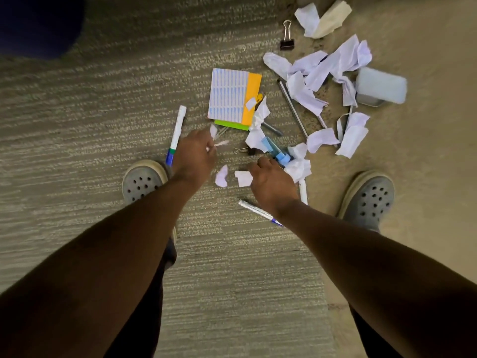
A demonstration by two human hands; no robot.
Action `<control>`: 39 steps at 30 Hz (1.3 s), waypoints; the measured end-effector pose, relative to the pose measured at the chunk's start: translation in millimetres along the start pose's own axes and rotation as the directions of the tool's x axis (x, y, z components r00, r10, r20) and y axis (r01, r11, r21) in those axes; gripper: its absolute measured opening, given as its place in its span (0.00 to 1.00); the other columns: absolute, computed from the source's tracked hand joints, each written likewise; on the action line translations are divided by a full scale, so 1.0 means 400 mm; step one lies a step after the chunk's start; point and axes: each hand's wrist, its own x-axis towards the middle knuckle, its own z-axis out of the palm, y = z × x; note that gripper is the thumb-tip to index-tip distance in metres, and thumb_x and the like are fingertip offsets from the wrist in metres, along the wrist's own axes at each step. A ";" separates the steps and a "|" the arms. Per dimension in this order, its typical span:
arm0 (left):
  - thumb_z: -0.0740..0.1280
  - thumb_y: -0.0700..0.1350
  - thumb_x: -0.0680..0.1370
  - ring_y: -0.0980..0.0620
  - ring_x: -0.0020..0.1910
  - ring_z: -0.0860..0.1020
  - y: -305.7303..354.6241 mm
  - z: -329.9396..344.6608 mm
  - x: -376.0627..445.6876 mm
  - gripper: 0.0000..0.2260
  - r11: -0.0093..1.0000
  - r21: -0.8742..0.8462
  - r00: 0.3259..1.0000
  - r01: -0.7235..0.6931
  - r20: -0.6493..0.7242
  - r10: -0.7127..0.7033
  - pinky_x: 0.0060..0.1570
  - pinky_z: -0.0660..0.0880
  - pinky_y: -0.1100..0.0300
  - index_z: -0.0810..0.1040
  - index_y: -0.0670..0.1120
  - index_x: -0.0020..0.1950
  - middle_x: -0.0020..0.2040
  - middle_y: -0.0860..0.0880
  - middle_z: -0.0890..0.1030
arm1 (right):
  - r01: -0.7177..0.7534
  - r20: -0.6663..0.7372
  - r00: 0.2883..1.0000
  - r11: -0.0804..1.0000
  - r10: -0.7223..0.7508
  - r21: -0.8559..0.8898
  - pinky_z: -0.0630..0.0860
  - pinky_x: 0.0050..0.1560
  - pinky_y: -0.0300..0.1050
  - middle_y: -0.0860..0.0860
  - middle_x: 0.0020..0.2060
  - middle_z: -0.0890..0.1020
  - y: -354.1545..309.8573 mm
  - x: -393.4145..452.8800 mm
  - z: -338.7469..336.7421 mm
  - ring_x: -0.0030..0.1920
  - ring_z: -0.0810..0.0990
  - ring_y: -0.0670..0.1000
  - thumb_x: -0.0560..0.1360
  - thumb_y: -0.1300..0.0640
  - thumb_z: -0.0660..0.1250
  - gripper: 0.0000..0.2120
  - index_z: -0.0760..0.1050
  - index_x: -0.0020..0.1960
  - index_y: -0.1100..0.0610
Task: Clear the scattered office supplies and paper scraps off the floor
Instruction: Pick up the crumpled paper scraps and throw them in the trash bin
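Fingers of left hand [195, 153] pinch light, flimsy paper scraps [216, 140]; right hand [271, 183] fingers loosely spread over floor scrap [244, 178], pinch edges.

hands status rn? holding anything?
Left hand: closed on small white paper scraps pinched in its fingers.
Right hand: over the floor by a paper scrap; open or closed cannot be told.

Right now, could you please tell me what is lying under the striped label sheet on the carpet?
Under the striped label sheet an orange sheet sticks out along its right side and a green sheet at its lower edge. How far they run beneath, and anything else there, is covered.
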 end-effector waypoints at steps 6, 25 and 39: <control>0.63 0.37 0.75 0.41 0.48 0.79 0.030 0.023 -0.093 0.16 0.999 -0.006 0.998 0.037 0.053 -0.036 0.43 0.74 0.52 0.75 0.46 0.62 0.51 0.41 0.81 | -0.111 -0.164 0.972 0.940 0.171 0.323 0.71 0.34 0.49 0.60 0.38 0.80 0.031 -0.018 -0.054 0.39 0.78 0.63 0.72 0.60 0.64 0.04 0.72 0.39 0.59; 0.64 0.27 0.72 0.41 0.53 0.75 0.022 0.096 -0.077 0.15 0.998 0.060 0.992 0.017 0.127 -0.025 0.51 0.76 0.49 0.78 0.39 0.56 0.57 0.39 0.73 | -0.272 -0.079 0.951 0.932 0.298 0.238 0.66 0.41 0.49 0.59 0.49 0.81 0.051 0.201 -0.140 0.51 0.80 0.63 0.78 0.48 0.59 0.23 0.59 0.70 0.55; 0.70 0.39 0.75 0.58 0.47 0.77 0.114 -0.013 0.073 0.06 0.911 -0.394 0.980 0.123 -0.094 -0.173 0.42 0.69 0.72 0.82 0.43 0.51 0.52 0.46 0.84 | -0.186 -0.094 0.975 0.974 0.199 0.131 0.68 0.41 0.47 0.60 0.49 0.80 0.054 0.222 -0.119 0.51 0.79 0.63 0.79 0.55 0.59 0.11 0.66 0.61 0.56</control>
